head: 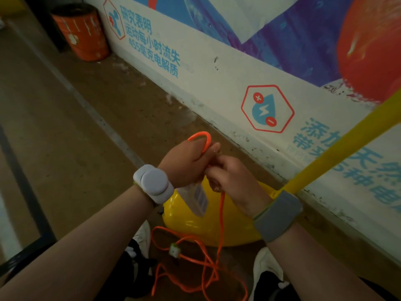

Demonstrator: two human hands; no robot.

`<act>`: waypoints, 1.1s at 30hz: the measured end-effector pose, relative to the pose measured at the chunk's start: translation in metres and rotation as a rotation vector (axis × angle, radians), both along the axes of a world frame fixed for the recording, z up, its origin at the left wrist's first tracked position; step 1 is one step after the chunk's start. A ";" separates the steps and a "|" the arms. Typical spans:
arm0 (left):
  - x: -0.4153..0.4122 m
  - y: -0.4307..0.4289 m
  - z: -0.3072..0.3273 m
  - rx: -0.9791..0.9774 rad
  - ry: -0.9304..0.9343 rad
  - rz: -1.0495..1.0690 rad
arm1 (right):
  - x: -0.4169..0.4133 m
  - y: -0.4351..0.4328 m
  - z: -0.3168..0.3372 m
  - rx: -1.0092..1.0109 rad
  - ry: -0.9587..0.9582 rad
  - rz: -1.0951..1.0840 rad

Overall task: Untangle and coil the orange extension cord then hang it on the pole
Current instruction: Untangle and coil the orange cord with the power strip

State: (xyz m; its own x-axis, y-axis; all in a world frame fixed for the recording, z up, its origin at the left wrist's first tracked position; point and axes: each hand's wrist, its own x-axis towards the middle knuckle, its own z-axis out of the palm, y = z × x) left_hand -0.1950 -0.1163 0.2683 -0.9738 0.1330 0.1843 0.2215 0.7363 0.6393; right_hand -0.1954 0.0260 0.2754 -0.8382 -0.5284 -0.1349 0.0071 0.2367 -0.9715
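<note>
Orange cord [200,133] between curled fingers [213,148]

The left hand [186,164] and the right hand [230,179] are bare. The left forearm [86,246] and the right forearm [314,268] are uncovered down to the frame's edge. On the left wrist sits a pale grey-white wrist device [154,183], a smooth, rounded body with a raised round disc on top and a yellow-green edge showing at its strap. The right wrist carries a wide grey fabric band [277,216] with thin yellow-green trim on the side nearest the hand. Lower down, the left shoe [143,235] and the right shoe [265,263] are white at the toe, with black parts behind them too dim to tell apart.
</note>
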 end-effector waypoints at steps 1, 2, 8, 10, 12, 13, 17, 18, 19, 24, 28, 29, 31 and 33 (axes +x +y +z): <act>0.000 -0.001 0.002 -0.048 0.005 -0.001 | -0.002 0.002 0.001 0.039 0.011 -0.003; 0.001 -0.002 0.004 -0.069 0.003 0.008 | -0.005 0.005 0.000 0.117 0.032 0.011; -0.008 -0.041 0.019 0.030 0.049 0.272 | -0.021 0.034 -0.006 0.520 0.028 0.427; -0.010 -0.055 0.021 0.056 0.009 0.342 | -0.016 0.030 -0.011 0.501 -0.018 0.418; -0.008 -0.060 0.018 0.156 -0.132 0.282 | -0.007 0.023 -0.013 0.382 0.019 0.344; -0.005 -0.058 0.016 0.246 -0.223 0.206 | -0.004 0.019 -0.011 0.367 0.109 0.336; -0.001 -0.046 0.012 0.601 -0.398 0.012 | 0.000 0.017 0.009 0.233 0.250 0.323; -0.001 -0.045 0.014 0.658 -0.436 0.010 | -0.004 0.020 0.015 0.146 0.223 0.252; 0.000 -0.044 0.016 0.697 -0.483 0.001 | -0.010 0.024 0.020 0.057 0.197 0.165; 0.009 -0.017 0.016 0.876 -0.712 -0.181 | -0.024 0.027 0.016 -0.035 0.265 -0.053; 0.006 -0.002 0.009 1.174 -0.831 -0.267 | -0.022 0.014 -0.001 0.103 0.328 -0.155; 0.005 -0.003 0.009 1.217 -0.798 -0.213 | -0.022 0.012 -0.006 0.141 0.330 -0.187; 0.002 -0.005 0.010 1.267 -0.757 -0.152 | -0.022 0.012 -0.011 0.174 0.326 -0.193; 0.001 -0.007 0.013 1.347 -0.815 -0.217 | -0.019 0.010 -0.016 0.168 0.321 -0.178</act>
State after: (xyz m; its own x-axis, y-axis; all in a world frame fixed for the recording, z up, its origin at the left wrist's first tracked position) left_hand -0.1940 -0.1229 0.2812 -0.8517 0.4538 -0.2622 -0.4703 -0.4409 0.7645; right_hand -0.2144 0.0355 0.2599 -0.9283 -0.3639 0.0766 -0.2352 0.4147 -0.8790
